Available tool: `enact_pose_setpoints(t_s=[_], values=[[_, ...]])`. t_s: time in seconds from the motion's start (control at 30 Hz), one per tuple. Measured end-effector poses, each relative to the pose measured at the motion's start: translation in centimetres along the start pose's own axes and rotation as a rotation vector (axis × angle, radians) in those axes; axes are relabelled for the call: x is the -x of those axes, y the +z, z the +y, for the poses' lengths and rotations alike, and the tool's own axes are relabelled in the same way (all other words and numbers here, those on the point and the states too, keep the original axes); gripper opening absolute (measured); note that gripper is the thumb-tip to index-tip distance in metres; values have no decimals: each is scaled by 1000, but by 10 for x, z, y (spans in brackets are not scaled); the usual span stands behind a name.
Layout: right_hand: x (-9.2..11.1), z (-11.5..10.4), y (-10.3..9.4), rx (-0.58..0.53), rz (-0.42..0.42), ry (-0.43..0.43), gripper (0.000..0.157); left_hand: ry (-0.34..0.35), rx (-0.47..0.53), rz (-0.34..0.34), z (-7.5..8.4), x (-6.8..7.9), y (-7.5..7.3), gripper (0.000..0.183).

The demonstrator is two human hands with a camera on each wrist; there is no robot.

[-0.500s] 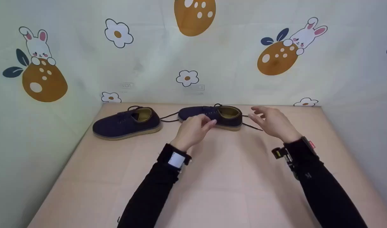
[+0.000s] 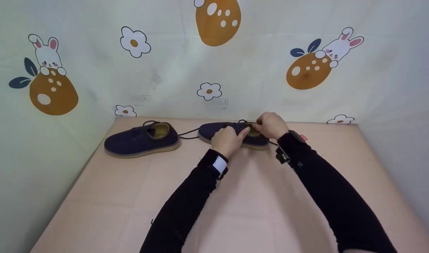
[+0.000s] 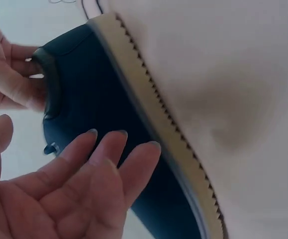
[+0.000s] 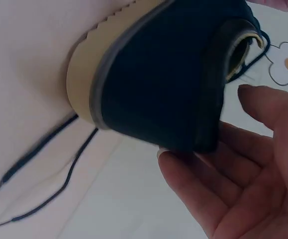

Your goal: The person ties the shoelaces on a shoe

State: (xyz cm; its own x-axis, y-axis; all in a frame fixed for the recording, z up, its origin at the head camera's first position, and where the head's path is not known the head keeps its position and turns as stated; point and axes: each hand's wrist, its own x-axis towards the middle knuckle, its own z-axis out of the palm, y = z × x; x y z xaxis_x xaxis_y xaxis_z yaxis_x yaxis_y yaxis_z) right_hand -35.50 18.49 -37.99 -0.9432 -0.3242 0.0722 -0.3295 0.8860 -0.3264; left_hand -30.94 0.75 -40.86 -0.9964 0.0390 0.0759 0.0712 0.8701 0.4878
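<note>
A dark blue lace-up shoe (image 2: 210, 130) with a tan sole stands at the back middle, its toe to the left. My left hand (image 2: 226, 140) is at its near side, with loosely bent fingers (image 3: 139, 164) in front of the upper and the thumb apart from it. At the heel end is my right hand (image 2: 273, 125). In the right wrist view its fingers (image 4: 183, 174) reach behind the heel, while the thumb stands off near the collar. A matching shoe (image 2: 140, 142) rests to the left, untouched.
Dark laces (image 2: 189, 135) run along the table between the two shoes. More lace ends (image 4: 59, 186) trail behind the right shoe's heel. A patterned cloth wall (image 2: 263, 77) rises just behind the shoes, above the pale table (image 2: 242, 196).
My right hand has moved left from beside the heel to the shoe's opening. The left hand has shifted right and slightly forward along the shoe. Both shoes remain in place.
</note>
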Motion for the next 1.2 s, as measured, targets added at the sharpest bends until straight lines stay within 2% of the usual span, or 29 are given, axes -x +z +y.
enact_pose_setpoints(t_s=[0.13,0.27,0.37,0.47,0.57,0.67,0.77,0.87,1.03,1.2], values=[[0,0,9,8,-5,34,23,12,-20,16,-2,2,13,71],[5,-1,16,-29,-44,65,19,-24,-5,11,-9,3,18,58],[10,-4,22,-21,-41,29,19,-22,41,8,-14,4,20,47],[21,-11,27,-17,12,-4,24,31,105,41,-19,6,20,35],[39,-19,29,-53,83,9,32,91,168,86,-23,10,21,28],[63,-25,28,-110,163,32,36,162,221,123,-23,19,21,24],[89,-30,27,-144,244,20,35,238,255,137,-19,33,19,25],[114,-36,25,-155,280,20,34,306,265,123,-14,49,16,24],[149,-46,30,-149,210,63,35,376,229,32,-11,75,18,22],[166,-50,38,-127,180,61,38,397,178,-45,-14,90,21,23]])
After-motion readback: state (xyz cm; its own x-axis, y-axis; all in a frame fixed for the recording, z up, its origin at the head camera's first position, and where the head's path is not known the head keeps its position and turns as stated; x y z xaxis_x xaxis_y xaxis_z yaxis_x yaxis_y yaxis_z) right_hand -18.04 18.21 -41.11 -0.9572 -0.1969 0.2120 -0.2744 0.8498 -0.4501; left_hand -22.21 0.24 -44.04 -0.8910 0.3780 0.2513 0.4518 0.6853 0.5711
